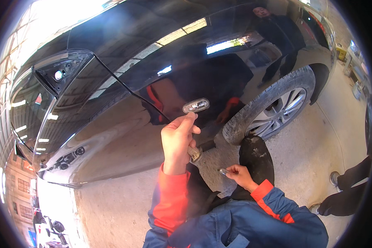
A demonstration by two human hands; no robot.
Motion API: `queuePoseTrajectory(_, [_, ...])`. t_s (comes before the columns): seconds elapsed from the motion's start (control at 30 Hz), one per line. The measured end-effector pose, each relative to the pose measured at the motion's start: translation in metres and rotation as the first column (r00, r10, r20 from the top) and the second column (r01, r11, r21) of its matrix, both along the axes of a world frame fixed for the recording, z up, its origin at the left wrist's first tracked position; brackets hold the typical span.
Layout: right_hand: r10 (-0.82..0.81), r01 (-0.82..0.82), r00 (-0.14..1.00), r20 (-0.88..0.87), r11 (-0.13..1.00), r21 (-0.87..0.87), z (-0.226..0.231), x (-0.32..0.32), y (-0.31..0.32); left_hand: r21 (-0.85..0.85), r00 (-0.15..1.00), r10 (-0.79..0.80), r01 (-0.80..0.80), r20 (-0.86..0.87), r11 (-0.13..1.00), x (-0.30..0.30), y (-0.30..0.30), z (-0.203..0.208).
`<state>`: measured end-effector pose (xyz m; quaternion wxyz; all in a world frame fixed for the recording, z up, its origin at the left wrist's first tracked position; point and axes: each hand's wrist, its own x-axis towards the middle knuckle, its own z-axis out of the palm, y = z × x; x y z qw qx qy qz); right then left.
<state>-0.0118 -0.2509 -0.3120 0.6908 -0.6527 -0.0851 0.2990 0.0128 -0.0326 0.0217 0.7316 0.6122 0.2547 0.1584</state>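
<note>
My left hand (178,138) is raised to the dark, glossy side panel (128,132) of a car. A fingertip meets the lower edge of a clear oval side lamp (196,105), which appears to sit against the panel. The other fingers of that hand are curled in. Just below them shows a worn beige thing (195,153); I cannot tell whether it is held. Lower and to the right, my right hand (242,175) pinches a small silvery, glassy piece (224,172) between thumb and fingers, away from the car.
To the right of the lamp is a wheel (277,108) with silver spokes, near my dark-clothed knee (256,155). A black trim strip (130,89) runs along the panel. Another person's legs (345,188) stand at the right. Workshop gear (353,58) lies beyond.
</note>
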Motion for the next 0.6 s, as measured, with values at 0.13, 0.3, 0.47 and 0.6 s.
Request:
queuePoseTrajectory(0.13, [0.039, -0.039, 0.999, 0.023, 0.999, -0.004, 0.002, -0.001, 0.007, -0.068, 0.999, 0.044, -0.043, 0.016, 0.997, 0.003, -0.005, 0.002])
queuePoseTrajectory(0.3, [0.076, -0.076, 0.997, -0.009, 0.997, -0.002, 0.003, -0.003, 0.008, 0.044, 0.979, 0.197, -0.198, 0.044, 0.979, 0.01, -0.022, -0.004])
queuePoseTrajectory(0.47, [0.08, -0.08, 0.997, 0.008, 0.997, -0.007, -0.005, -0.002, 0.008, -0.067, 0.955, 0.284, -0.279, 0.09, 0.958, 0.016, -0.029, -0.008])
queuePoseTrajectory(0.6, [0.096, -0.096, 0.995, -0.011, 0.995, 0.024, -0.008, -0.003, 0.009, -0.059, 0.942, 0.319, -0.314, 0.108, 0.948, 0.02, -0.032, -0.01])
